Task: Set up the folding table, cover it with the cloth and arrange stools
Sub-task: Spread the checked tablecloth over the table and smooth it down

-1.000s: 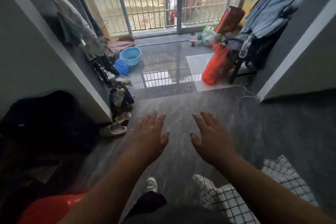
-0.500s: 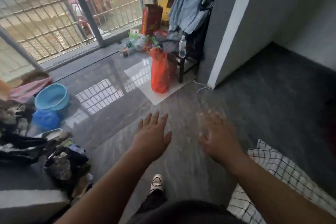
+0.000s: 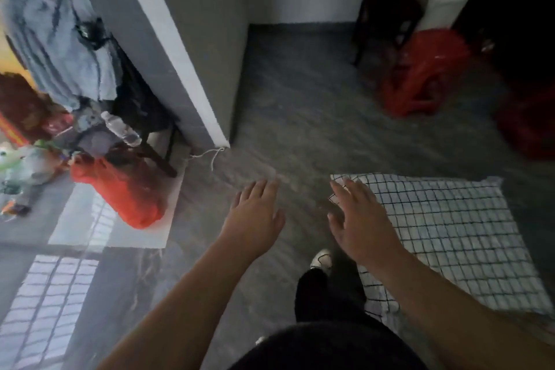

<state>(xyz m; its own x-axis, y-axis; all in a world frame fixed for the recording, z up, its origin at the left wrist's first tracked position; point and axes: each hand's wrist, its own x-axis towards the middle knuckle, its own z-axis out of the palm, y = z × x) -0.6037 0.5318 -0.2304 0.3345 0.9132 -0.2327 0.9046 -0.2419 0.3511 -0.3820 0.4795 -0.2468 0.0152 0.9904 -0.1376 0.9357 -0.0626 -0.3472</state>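
Cloth [image 3: 444, 237] lies flat on floor, long axis running away rightward.

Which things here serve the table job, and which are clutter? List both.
For the job: checked cloth on the floor; red stools, blurred.
Lying about: red bag; plastic bottle; blue garment.
Both hands empty.

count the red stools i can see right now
2. One red stool stands on the floor at upper right, beside the dark chair. A second, darker red stool sits at the right edge, partly cut off. More may lie out of view.
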